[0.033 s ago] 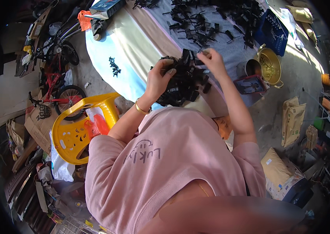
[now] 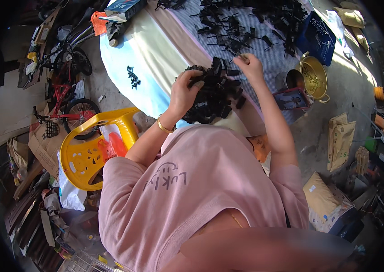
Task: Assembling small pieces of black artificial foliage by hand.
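Observation:
My left hand (image 2: 185,93) grips a thick bundle of black plastic pieces (image 2: 214,99), held above the near edge of the cloth-covered table (image 2: 155,54). My right hand (image 2: 248,67) is at the bundle's top right and pinches a small black piece (image 2: 239,56) between its fingertips. Several more loose black pieces (image 2: 242,27) lie spread over the grey patterned cloth farther back. A small cluster of black pieces (image 2: 133,77) lies alone on the pale blue part of the cloth to the left.
A blue basket (image 2: 316,38), a brass-coloured pot (image 2: 315,78) and a phone (image 2: 291,97) are at the right. A yellow plastic chair (image 2: 87,154) and a red child's bicycle (image 2: 62,106) stand at the left. Sacks (image 2: 341,138) lie on the floor at the right.

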`<state>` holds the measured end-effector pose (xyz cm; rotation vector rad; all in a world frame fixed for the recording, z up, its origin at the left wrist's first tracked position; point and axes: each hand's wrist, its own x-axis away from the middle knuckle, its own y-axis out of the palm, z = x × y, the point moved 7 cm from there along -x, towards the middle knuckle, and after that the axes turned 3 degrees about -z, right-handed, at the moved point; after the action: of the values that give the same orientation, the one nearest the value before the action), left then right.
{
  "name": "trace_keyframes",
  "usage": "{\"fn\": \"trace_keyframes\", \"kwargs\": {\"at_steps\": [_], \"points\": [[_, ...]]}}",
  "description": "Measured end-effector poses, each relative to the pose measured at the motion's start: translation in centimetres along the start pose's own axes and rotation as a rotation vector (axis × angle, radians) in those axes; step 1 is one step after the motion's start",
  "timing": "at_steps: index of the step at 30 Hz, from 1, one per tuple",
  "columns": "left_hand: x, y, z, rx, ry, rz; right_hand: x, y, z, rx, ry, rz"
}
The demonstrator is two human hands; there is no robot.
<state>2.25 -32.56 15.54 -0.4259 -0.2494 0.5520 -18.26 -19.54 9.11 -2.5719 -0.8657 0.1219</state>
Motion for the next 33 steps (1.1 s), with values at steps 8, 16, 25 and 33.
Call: {"fn": "trace_keyframes", "kwargs": {"at_steps": [8, 16, 25, 33], "points": [[0.6, 1.7, 2.0, -0.419, 0.334, -0.022, -5.2, 1.4, 4.5, 0.28, 0.171, -0.025], [-3.1, 2.4, -1.5, 0.448, -0.063, -0.236, 4.3, 1.6, -8.5, -0.211, -0.322, -0.163], [0.1, 4.5, 3.5, 0.598, 0.01, -0.617, 9.6, 2.7, -8.9, -0.528, 0.216, -0.493], [0.9, 2.9, 3.8, 0.79, -0.077, -0.477, 10.3, 2.9, -7.9, -0.622, 0.042, -0.473]]}}
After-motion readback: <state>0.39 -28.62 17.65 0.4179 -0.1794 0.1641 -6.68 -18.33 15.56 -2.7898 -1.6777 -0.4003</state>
